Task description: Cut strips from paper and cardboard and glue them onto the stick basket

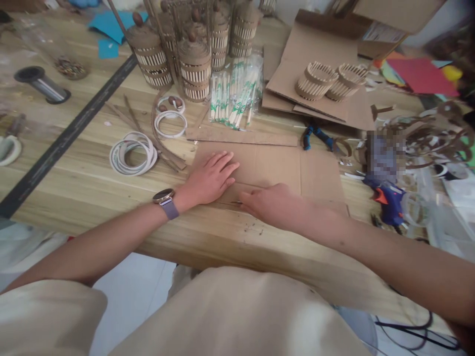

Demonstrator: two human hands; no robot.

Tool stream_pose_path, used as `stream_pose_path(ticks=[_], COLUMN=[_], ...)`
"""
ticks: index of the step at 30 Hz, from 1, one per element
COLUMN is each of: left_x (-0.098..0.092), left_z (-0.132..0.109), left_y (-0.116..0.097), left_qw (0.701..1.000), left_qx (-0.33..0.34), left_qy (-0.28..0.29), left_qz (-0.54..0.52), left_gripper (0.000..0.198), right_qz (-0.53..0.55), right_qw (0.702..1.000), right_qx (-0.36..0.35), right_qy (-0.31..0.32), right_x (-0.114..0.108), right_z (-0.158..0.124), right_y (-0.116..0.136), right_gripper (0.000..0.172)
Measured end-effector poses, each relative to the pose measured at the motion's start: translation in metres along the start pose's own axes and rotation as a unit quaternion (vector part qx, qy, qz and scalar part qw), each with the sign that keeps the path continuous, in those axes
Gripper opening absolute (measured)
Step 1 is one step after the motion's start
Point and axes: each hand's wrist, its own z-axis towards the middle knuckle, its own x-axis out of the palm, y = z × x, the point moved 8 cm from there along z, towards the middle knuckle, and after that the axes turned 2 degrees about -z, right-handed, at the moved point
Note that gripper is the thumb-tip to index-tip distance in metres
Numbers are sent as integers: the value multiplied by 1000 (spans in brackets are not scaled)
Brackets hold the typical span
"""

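Observation:
A flat cardboard sheet (274, 165) lies on the wooden table in front of me. My left hand (213, 178) is pressed flat on its left part, fingers spread, with a watch on the wrist. Close beside it, at the sheet's near edge, my right hand (269, 203) is closed in a pinch. A thin dark tip (236, 201) pokes out from its fingers; the rest of that slim tool is hidden in the hand. A straight line runs across the cardboard between the two hands. Along the sheet's far edge rests a narrow cardboard strip (248, 137).
Tape rolls (133, 154) lie left of the sheet. Behind stand stick-built lidded jars (193, 64), bagged chopsticks (237, 94) and stacked cardboard (285, 74) bearing two stick cups (317, 81). Blue-handled pliers (317, 136) and a glue gun (389, 202) lie to the right.

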Motion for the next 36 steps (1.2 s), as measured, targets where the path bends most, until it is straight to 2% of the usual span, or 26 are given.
stream_pose_path(ticks=[5, 9, 18, 24, 28, 32, 36], left_x=[0, 1, 0, 0, 0, 0, 0], left_z=[0, -1, -2, -2, -2, -1, -1], left_y=[-1, -1, -1, -1, -1, -1, -1], left_qw=[1000, 1000, 1000, 1000, 1000, 1000, 1000], left_qx=[7, 10, 15, 14, 11, 8, 6], left_qy=[-12, -16, -16, -4, -2, 3, 8], left_qz=[16, 13, 3, 3, 0, 0, 8], left_gripper=[45, 45, 45, 47, 46, 46, 47], right_qz=[-27, -32, -62, -58, -48, -51, -39], right_qw=[998, 999, 994, 997, 994, 994, 996], right_qx=[-42, -39, -19, -16, -24, -12, -2], right_qy=[-27, 1, 91, 55, 92, 100, 75], right_x=[-4, -6, -23, -11, 3, 4, 3], right_z=[11, 10, 6, 0, -4, -9, -14], right_y=[10, 11, 22, 13, 6, 2, -1], right_gripper=[24, 26, 42, 42, 35, 33, 32])
